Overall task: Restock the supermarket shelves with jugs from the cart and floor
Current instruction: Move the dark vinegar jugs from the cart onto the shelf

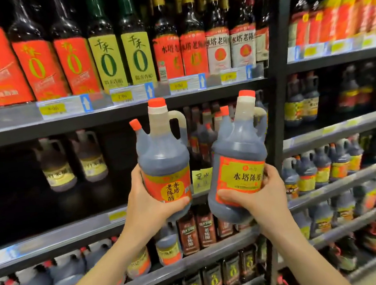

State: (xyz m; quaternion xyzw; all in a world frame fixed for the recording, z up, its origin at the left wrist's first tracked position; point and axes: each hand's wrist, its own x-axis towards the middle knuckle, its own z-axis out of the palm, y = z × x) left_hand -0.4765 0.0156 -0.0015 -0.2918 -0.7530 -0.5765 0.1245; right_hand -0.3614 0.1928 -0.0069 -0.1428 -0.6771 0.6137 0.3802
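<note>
Holding two dark jugs up in front of the middle shelf (52, 237), neither set down. Left grip (150, 202) is clamped round the lower body of the left jug (162, 154), which is upright. Right grip (258, 195) is clamped round the right jug (238, 160), its top leaning right. The jugs are just beside each other; can't tell if they touch. Bottles behind them are mostly hidden. Two shelf jugs (74, 162) at back left are dim, labels unreadable. Price tags (118, 96) are blurred.

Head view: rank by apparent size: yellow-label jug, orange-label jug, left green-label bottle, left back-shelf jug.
1-2. yellow-label jug, orange-label jug: alike, unranked.
3. left green-label bottle, top cropped.
4. left back-shelf jug, farther away.
</note>
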